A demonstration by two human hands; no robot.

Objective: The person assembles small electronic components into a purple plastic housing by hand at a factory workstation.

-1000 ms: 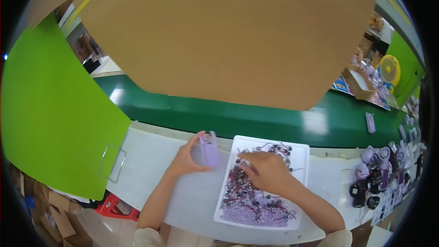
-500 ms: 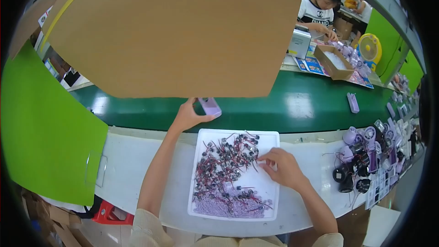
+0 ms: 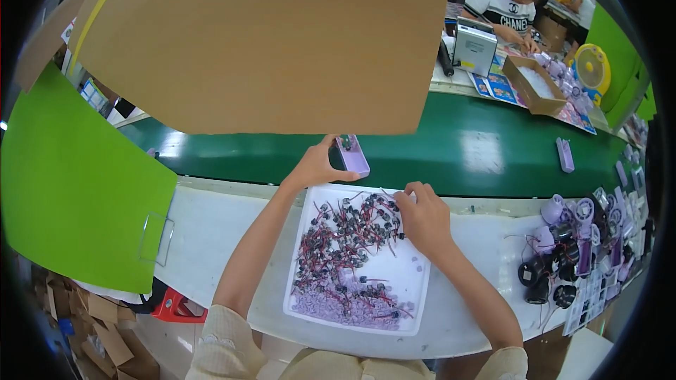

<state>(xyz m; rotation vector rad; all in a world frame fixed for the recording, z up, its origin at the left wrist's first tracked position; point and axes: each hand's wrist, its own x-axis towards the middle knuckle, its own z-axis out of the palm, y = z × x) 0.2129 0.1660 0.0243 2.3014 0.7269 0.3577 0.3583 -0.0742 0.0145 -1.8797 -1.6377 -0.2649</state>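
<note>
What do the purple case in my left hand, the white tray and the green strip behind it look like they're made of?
Case: probably moulded plastic, smooth; even colour and thin, straight walls suggest it.
Tray: likely plastic too, smooth; uniform white, rounded corners, raised rim.
Strip: glossy, with bright reflections; perhaps rubber or vinyl, though coated metal can't be ruled out.

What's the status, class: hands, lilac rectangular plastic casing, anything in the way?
Left hand gripping casing. Right hand at far right corner of white rectangular plastic tray, grip unclear. Flat brown cardboard panel blocks view beyond.
</note>
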